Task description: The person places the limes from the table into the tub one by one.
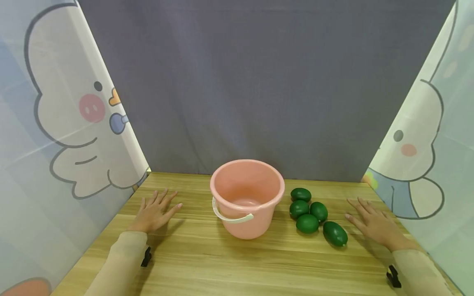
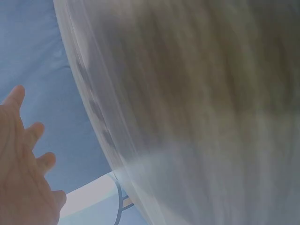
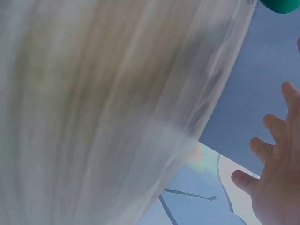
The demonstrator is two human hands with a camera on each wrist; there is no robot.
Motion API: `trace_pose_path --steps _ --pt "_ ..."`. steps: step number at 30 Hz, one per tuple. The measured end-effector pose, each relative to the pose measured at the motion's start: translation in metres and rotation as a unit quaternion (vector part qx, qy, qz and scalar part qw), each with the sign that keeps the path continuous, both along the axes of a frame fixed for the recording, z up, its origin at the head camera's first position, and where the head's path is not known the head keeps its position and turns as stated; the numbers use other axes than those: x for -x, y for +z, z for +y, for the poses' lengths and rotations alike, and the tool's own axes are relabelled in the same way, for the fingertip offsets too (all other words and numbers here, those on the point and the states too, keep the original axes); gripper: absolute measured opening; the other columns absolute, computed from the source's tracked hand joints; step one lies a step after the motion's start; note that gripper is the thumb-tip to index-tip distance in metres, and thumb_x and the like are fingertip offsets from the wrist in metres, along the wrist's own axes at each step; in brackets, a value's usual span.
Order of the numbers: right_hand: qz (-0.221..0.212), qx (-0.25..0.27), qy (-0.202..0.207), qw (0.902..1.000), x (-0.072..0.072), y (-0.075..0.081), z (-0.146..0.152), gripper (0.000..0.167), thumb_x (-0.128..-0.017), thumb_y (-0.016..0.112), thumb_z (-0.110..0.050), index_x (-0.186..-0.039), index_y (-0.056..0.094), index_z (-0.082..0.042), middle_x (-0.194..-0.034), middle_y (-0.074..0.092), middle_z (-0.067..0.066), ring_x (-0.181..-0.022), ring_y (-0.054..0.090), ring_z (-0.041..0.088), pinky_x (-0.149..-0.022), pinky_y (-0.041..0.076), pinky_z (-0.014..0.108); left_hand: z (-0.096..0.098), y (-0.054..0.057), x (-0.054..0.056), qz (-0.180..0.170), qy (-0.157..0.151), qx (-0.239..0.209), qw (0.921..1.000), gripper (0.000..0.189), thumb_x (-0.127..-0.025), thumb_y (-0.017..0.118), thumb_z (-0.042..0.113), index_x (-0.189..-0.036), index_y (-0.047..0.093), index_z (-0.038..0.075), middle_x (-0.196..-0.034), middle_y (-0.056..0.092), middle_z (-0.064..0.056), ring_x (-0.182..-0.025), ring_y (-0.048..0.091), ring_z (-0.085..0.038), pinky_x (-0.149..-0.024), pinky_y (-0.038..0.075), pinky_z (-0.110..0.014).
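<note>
A pink bucket (image 1: 246, 222) with a white handle (image 1: 237, 219) lowered at its front stands upright mid-table, and its visible inside holds nothing. Several dark green, smooth oval fruits (image 1: 307, 224), avocado- or lime-like, lie grouped to its right. On the left side of the table is my left hand (image 1: 153, 212), fingers spread and palm down, apart from the bucket. My right hand (image 1: 374, 224) is spread in the same way, just right of the nearest green fruit (image 1: 335, 234). Both wrist views show the fingers extended, holding nothing; a green fruit (image 3: 281, 3) edges into the right one.
The wooden table (image 1: 222, 271) ends at a dark grey curtain (image 1: 259, 82) behind the bucket. Pale cartoon-printed sheets (image 1: 66, 164) hang along both sides, close to the hands. A small black clip-like piece (image 1: 146, 257) sits at each sleeve.
</note>
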State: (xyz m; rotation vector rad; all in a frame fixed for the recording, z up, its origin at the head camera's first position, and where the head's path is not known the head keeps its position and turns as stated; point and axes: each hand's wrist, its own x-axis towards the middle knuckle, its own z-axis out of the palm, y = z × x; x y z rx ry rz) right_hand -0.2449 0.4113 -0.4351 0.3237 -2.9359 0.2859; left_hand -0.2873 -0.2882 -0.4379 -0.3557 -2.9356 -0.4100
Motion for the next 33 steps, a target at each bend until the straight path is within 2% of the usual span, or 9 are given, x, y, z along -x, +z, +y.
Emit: trace_pose_path --steps 6,14,23,33 --pt "-0.004 -0.006 0.001 1.0000 -0.002 0.000 -0.001 0.069 -0.104 0.045 -0.052 -0.157 0.030 -0.011 -0.153 0.027 0.036 -0.136 0.026 0.059 -0.094 0.024 0.087 0.001 0.002 -0.001 -0.002 -0.003 -0.011 0.9999 0.071 -0.102 0.038 0.062 -0.157 0.034 0.018 -0.161 0.023 -0.024 -0.143 0.012 -0.057 -0.108 -0.004 -0.082" --pt "0.017 -0.008 0.013 0.9997 -0.002 0.001 -0.004 0.066 -0.104 0.048 -0.049 -0.155 0.034 -0.010 -0.151 0.032 0.035 -0.133 0.032 0.058 -0.093 0.029 0.085 0.007 0.004 -0.001 -0.023 -0.010 -0.047 0.9986 0.069 -0.104 0.032 0.061 -0.157 0.033 0.017 -0.160 0.022 -0.026 -0.142 0.012 -0.059 -0.105 -0.001 -0.085" --pt "0.039 -0.004 0.020 0.9990 -0.001 0.005 -0.009 0.064 -0.103 0.052 -0.048 -0.153 0.038 -0.012 -0.150 0.035 0.033 -0.132 0.036 0.057 -0.090 0.031 0.085 0.018 0.016 -0.003 -0.030 -0.022 -0.082 0.9959 0.068 -0.104 0.034 0.060 -0.158 0.033 0.017 -0.161 0.021 -0.024 -0.143 0.011 -0.058 -0.106 -0.003 -0.084" --pt "0.038 -0.006 0.023 0.9990 -0.003 0.005 -0.011 0.064 -0.103 0.051 -0.048 -0.155 0.037 -0.013 -0.150 0.036 0.033 -0.130 0.037 0.059 -0.093 0.031 0.085 0.027 0.020 0.000 -0.034 -0.030 -0.089 0.9950 0.066 -0.107 0.028 0.056 -0.157 0.033 0.013 -0.160 0.024 -0.025 -0.143 0.013 -0.058 -0.106 0.000 -0.084"
